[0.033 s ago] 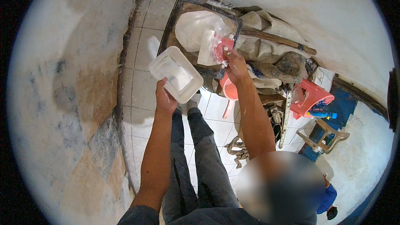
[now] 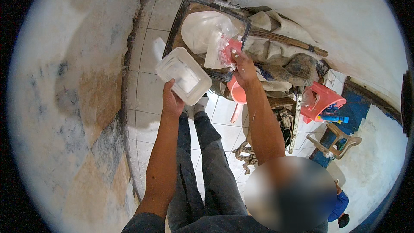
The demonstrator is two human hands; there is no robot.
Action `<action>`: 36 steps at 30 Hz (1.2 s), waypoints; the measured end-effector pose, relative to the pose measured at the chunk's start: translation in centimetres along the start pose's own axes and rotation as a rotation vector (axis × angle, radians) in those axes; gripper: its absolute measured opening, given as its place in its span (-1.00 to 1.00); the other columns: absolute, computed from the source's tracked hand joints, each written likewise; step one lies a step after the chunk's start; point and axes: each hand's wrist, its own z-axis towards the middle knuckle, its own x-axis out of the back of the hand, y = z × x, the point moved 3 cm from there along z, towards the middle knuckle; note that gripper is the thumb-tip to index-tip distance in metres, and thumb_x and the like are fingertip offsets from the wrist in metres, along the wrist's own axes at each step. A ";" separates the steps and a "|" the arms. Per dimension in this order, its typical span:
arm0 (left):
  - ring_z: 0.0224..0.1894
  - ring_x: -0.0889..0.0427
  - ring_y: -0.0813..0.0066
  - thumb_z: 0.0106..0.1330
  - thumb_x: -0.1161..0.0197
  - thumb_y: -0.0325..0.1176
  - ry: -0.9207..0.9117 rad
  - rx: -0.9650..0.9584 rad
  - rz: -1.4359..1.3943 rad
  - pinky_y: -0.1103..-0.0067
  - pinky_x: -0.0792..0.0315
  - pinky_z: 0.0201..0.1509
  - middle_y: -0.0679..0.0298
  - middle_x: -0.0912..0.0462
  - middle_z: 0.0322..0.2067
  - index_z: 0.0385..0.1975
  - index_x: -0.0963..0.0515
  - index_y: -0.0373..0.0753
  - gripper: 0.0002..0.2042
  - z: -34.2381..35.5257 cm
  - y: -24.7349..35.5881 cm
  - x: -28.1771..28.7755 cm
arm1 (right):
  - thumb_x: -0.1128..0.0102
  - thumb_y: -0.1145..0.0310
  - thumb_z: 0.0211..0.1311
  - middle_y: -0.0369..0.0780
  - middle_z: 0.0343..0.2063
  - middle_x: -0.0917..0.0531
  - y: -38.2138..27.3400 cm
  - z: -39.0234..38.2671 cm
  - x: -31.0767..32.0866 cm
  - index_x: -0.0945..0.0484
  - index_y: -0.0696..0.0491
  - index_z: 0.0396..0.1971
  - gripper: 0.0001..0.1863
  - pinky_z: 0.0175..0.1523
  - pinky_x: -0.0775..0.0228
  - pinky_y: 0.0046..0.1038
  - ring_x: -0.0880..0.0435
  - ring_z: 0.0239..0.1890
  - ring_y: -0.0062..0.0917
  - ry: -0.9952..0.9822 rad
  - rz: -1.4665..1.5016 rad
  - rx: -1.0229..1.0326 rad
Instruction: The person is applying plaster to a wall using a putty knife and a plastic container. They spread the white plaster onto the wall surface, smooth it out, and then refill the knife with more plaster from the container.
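Note:
My left hand (image 2: 173, 99) grips the near edge of a white rectangular plastic tub (image 2: 201, 87), tilted so its inside shows, with whitish residue on the bottom. My right hand (image 2: 244, 67) is closed on a flat pink scraper (image 2: 233, 46) smeared with white material; white specks dot the thumb. The scraper is at the opening of a pale plastic bag (image 2: 202, 26), whose contents I cannot make out clearly. The bag lies on a dark-framed board (image 2: 174, 30). Just below my right wrist is a pink dipper (image 2: 237, 92) with its handle toward me.
Crumpled grey sacking (image 2: 280, 47) and a bundle of thin sticks (image 2: 286, 41) lie right of the board. Farther right are a pink plastic stool (image 2: 321, 101), a blue bottle (image 2: 334, 116) and a beige stool (image 2: 338, 142). A person in blue (image 2: 340, 205) is at lower right. Stained walls (image 2: 86, 103) flank the tiled floor.
The tub in my left hand has shifted very slightly right and away from me. My right hand and the scraper look almost unmoved.

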 end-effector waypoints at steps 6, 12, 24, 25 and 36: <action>0.13 -0.47 0.35 0.34 -0.15 -0.29 -0.088 -0.045 0.107 0.38 -0.43 0.16 0.25 -0.46 0.07 0.20 -0.26 -0.19 -0.54 0.6 -0.7 -0.2 | -0.11 0.31 0.34 -0.40 -0.41 -0.60 0.8 -4.1 -0.4 -0.57 0.07 -0.09 -0.77 -0.42 -0.34 -0.61 -0.51 -0.42 -0.72 -0.022 0.085 -0.072; 0.08 -0.50 0.40 0.38 -0.12 -0.37 -0.048 -0.042 0.246 0.43 -0.46 0.13 0.28 -0.48 0.06 0.21 -0.28 -0.19 -0.59 -0.3 -1.3 0.7 | -0.06 0.34 0.34 -0.34 -0.47 -0.60 2.1 -8.7 -1.3 -0.58 0.15 -0.11 -0.75 -0.48 -0.30 -0.62 -0.45 -0.59 -0.68 -0.011 -0.132 -0.006; 0.11 -0.50 0.31 0.37 -0.08 -0.44 -0.078 0.081 0.443 0.33 -0.46 0.16 0.19 -0.47 0.08 0.22 -0.26 -0.27 -0.58 -2.1 -3.6 -0.3 | -0.12 0.47 0.16 0.04 -0.62 -0.47 -0.1 -14.0 -4.2 -0.36 0.21 -0.52 -0.83 -0.44 -0.29 -0.20 -0.48 -0.55 0.00 0.328 -0.848 0.557; 0.06 -0.52 0.42 0.34 -0.16 -0.39 -0.102 0.100 0.437 0.41 -0.47 0.10 0.27 -0.51 0.04 0.21 -0.31 -0.22 -0.57 -1.8 -3.9 -0.1 | -0.13 0.46 0.16 0.03 -0.63 -0.48 -0.2 -14.3 -3.9 -0.37 0.21 -0.53 -0.82 -0.45 -0.28 -0.21 -0.48 -0.56 -0.02 0.350 -0.871 0.496; -0.06 -0.59 0.55 0.37 -0.17 -0.32 -0.165 0.298 0.588 0.51 -0.50 0.03 0.34 -0.59 -0.06 0.11 -0.43 -0.22 -0.66 -1.8 -5.9 -2.1 | -0.17 0.37 0.24 -0.09 -0.51 -0.64 3.3 -15.3 2.4 -0.55 0.22 -0.32 -0.81 -0.32 -0.42 -0.43 -0.61 -0.47 -0.50 0.394 -0.696 0.139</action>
